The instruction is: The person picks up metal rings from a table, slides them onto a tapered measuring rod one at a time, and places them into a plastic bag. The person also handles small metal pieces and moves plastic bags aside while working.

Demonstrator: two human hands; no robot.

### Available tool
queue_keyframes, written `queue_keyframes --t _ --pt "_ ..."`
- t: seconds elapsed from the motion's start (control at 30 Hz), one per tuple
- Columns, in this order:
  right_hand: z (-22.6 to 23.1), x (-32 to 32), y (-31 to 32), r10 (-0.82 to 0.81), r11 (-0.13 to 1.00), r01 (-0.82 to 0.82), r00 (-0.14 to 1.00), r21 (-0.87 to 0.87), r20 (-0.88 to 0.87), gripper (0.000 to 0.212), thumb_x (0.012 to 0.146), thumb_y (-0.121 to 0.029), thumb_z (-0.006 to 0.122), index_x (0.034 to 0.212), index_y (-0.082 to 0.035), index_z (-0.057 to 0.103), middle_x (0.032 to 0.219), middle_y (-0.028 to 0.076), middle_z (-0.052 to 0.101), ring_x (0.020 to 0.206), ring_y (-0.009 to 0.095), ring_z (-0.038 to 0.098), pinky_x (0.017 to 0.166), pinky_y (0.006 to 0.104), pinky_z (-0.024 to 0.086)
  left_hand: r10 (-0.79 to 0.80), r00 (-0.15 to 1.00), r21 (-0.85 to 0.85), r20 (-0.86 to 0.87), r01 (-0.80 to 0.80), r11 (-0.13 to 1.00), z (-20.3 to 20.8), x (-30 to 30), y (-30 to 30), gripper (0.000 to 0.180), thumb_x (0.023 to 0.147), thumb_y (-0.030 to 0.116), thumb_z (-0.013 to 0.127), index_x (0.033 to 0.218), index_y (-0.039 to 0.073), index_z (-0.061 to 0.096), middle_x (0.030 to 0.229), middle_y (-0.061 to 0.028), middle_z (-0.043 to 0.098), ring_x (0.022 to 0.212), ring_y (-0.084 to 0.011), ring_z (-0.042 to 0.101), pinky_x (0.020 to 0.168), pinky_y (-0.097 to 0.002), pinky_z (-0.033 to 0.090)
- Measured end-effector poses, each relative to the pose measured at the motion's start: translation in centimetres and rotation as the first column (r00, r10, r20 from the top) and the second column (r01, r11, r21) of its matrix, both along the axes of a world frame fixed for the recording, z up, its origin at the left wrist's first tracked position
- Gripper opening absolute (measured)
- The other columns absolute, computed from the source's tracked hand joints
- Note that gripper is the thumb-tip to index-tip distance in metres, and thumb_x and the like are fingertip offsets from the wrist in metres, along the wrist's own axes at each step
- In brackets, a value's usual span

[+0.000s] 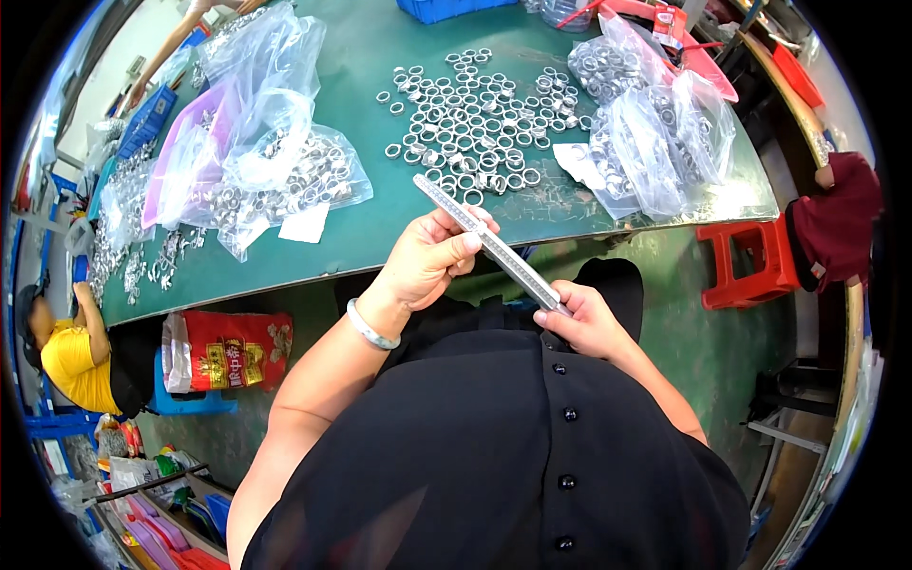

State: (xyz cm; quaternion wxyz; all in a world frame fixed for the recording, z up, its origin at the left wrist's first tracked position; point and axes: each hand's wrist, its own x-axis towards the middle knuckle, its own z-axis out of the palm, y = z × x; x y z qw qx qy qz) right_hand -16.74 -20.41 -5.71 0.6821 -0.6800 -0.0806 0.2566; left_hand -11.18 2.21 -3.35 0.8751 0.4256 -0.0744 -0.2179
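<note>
A long grey ring sizing stick (514,265) with fine marks along its face slants between my hands, just off the table's near edge. Its far tip points up and left toward the loose rings. My left hand (427,255) is closed round the upper part, thumb on top. My right hand (587,321) grips the lower right end between thumb and fingers. Whether a ring sits on the stick under my left fingers is hidden. Beyond it, many silvery metal rings (478,112) lie spread on the green table (380,228).
Clear plastic bags of rings (294,176) and a purple tray (190,142) stand left; more ring-filled bags (655,142) lie right, beside a pink tray (708,71). A red stool (748,266) is at right. A red sack (233,351) and a person in yellow (76,366) are at left.
</note>
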Motion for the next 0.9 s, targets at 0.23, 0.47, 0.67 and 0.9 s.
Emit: queue_keyframes --t 0.23,0.47,0.67,0.9 --pt "0.3 -0.2 -0.2 0.025 0.997 -0.025 1.0 -0.074 0.002 0.012 0.078 -0.008 0.059 0.074 -0.005 0.049 0.062 -0.008 0.041 0.056 0.001 0.034 0.049 0.0183 0.03 0.36 0.93 -0.216 0.07 -0.338 0.916 1.4 2.9 4.3 0.012 0.086 0.014 0.049 0.093 0.004 0.05 0.086 -0.0055 0.054 0.06 -0.0068 0.042 0.053 -0.0191 0.036" --pt "0.9 -0.1 -0.4 -0.099 0.994 0.095 0.991 -0.045 -0.09 0.013 0.078 -0.01 0.059 0.071 -0.007 0.048 0.059 -0.008 0.043 0.049 0.0 0.036 0.043 0.0176 0.029 0.205 0.963 0.45 0.175 -0.263 0.853 2.0 4.3 4.5 0.023 0.076 0.005 0.057 0.099 0.004 0.057 0.079 -0.0002 0.053 0.062 -0.0081 0.046 0.056 -0.0212 0.039" --pt "0.3 -0.1 -0.8 -0.173 0.984 0.168 0.98 -0.056 -0.102 0.012 0.078 -0.011 0.058 0.071 -0.008 0.049 0.056 -0.006 0.045 0.042 0.001 0.036 0.037 0.0169 0.027 -0.333 0.699 0.769 0.633 -0.617 0.168 1.2 5.5 3.0 0.022 0.07 0.005 0.065 0.092 0.008 0.061 0.069 -0.0026 0.051 0.058 -0.013 0.047 0.056 -0.025 0.041" --pt "0.2 -0.3 -1.0 -0.138 0.987 0.127 0.984 -0.102 -0.112 0.012 0.078 -0.01 0.059 0.071 -0.006 0.049 0.059 -0.008 0.042 0.051 0.001 0.035 0.045 0.018 0.029 -0.121 0.894 0.836 0.431 -0.346 0.425 1.1 5.6 3.1 0.01 0.072 0.007 0.063 0.073 0.003 0.054 0.076 -0.002 0.053 0.055 -0.0097 0.047 0.05 -0.0242 0.039"
